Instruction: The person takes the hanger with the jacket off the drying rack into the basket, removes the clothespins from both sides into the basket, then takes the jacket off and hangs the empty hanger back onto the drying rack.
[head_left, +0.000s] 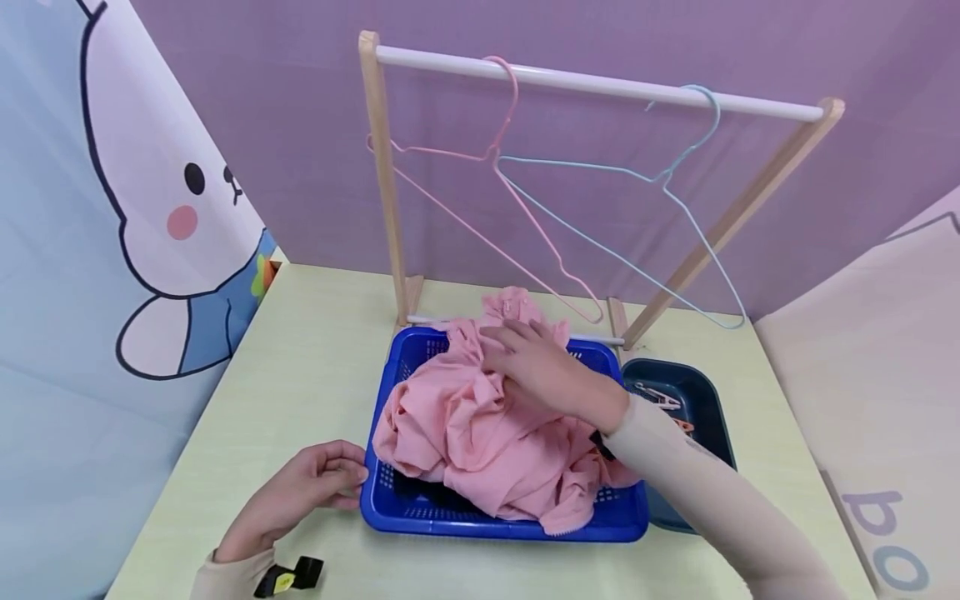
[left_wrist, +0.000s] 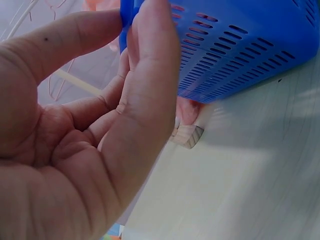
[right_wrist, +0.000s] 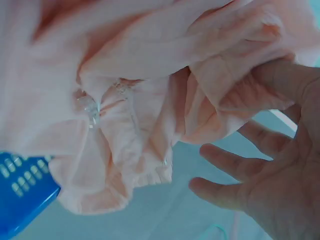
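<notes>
A crumpled pink garment [head_left: 457, 417] with gathered edges fills a blue perforated basket [head_left: 420, 522], and part of it hangs over the front rim. My left hand [head_left: 300, 487] is at the basket's left side; in the left wrist view its thumb and forefinger pinch the rim. Over the far part of the garment lies my right hand [head_left: 536, 371]. The right wrist view shows a fold of the fabric [right_wrist: 220, 95] between thumb and forefinger, while the other fingers [right_wrist: 225, 162] stay extended. Cloth hides part of the forefinger there.
Behind the basket stands a wooden rack [head_left: 386, 183] with a white rail [head_left: 600, 81]. A pink hanger [head_left: 495, 154] and a light blue hanger [head_left: 663, 177] hang from it. A dark tub [head_left: 708, 408] with clothespins [head_left: 660, 396] sits at the basket's right, partly under my right arm.
</notes>
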